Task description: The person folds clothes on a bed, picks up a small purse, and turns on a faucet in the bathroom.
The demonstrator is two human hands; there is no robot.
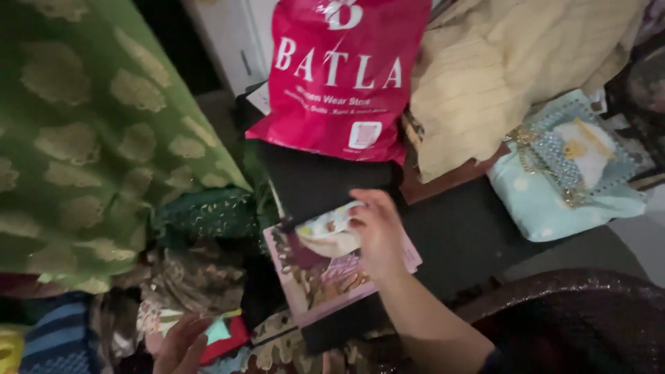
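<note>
We are pinching a pale packet (pixel 329 232) in our right hand (pixel 377 232) over the pink packaged fabric (pixel 332 277), just below the red bag (pixel 339 76), our left hand (pixel 181 346) spreading open, lower left of it.

We see shopping bag (pixel 343 76) behind flat fabric packet (pixel 332 266), folded cloth (pixel 506 76) to its right, embellished pouch (pixel 568 166) far right, patterned drape (pixel 90 138) left.

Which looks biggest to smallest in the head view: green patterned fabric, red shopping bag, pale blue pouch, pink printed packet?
1. green patterned fabric, though it lies nearest the camera
2. red shopping bag
3. pale blue pouch and pink printed packet: alike, unranked; right hand covers part of the packet.
</note>
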